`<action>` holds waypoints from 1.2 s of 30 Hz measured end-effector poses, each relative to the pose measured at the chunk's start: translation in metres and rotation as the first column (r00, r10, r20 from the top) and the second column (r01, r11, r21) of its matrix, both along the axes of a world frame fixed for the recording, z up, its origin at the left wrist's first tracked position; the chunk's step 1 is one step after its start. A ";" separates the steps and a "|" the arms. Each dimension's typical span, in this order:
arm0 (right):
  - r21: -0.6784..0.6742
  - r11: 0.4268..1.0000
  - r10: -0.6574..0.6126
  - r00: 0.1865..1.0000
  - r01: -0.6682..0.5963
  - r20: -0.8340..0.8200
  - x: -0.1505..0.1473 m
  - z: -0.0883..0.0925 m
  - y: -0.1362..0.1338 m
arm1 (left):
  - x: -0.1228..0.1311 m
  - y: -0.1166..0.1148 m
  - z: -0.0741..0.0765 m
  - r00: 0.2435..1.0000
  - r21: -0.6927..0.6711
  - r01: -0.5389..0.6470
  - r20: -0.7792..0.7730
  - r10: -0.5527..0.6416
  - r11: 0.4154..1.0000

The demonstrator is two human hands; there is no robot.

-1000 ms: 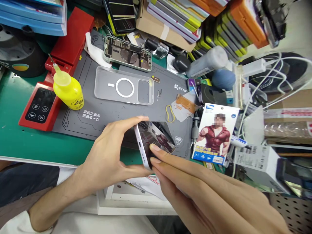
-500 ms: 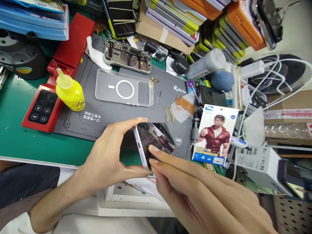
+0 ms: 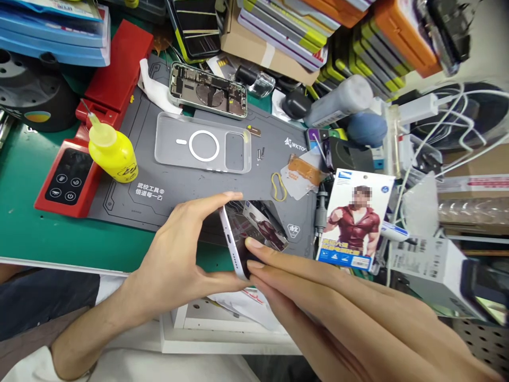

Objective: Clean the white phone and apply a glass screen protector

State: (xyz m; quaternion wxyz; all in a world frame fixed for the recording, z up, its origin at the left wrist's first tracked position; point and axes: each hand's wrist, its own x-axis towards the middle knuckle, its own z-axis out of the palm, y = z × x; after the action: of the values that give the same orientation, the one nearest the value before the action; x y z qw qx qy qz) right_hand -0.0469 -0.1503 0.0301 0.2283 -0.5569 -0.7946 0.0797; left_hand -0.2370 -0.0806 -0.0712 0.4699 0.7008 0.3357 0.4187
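Green work surface [image 3: 47, 233], very cluttered, with a grey repair mat [image 3: 178, 185] on top. The smartphone [image 3: 258, 228] is in the air over the mat's near edge, tilted, bottom end towards the camera. It has a white frame with the port and speaker holes visible, and a glossy dark screen that reflects the packaging next to it.

Left hand [image 3: 178, 265]: fingers clamped on the phone, index along the far long edge, thumb at the near bottom corner. Right hand [image 3: 338, 313]: fingers flat and together, tips pressed on the lower part of the screen, holding nothing.

On the mat behind: clear MagSafe case [image 3: 202, 144], yellow squeeze bottle [image 3: 111, 154], opened phone chassis [image 3: 207, 90], yellow rubber band [image 3: 278, 187]. A red heater unit [image 3: 67, 180] sits at the mat's left edge. Just right of the phone is a retail card [image 3: 353, 220] printed with a figure in red, then a white box [image 3: 429, 265] and a tangle of white cables [image 3: 437, 122]. Stacked cases crowd the back.
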 end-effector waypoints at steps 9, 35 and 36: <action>0.070 0.997 -0.018 0.999 0.015 0.042 -0.005 -0.002 0.001 | -0.003 -0.002 0.002 1.000 -0.020 0.008 -0.005 -0.009 1.000; 0.008 1.000 0.008 0.998 -0.008 0.063 0.001 -0.001 0.001 | -0.001 -0.001 0.000 1.000 -0.001 0.000 0.010 0.000 1.000; 0.022 1.000 0.009 0.998 -0.010 0.057 0.001 -0.002 0.000 | -0.001 -0.001 0.000 1.000 -0.002 0.002 0.009 -0.002 1.000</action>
State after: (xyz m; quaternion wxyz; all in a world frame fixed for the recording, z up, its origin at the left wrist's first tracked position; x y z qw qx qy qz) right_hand -0.0456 -0.1499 0.0286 0.2114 -0.5526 -0.8043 0.0562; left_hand -0.2382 -0.0817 -0.0708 0.4726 0.6987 0.3332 0.4212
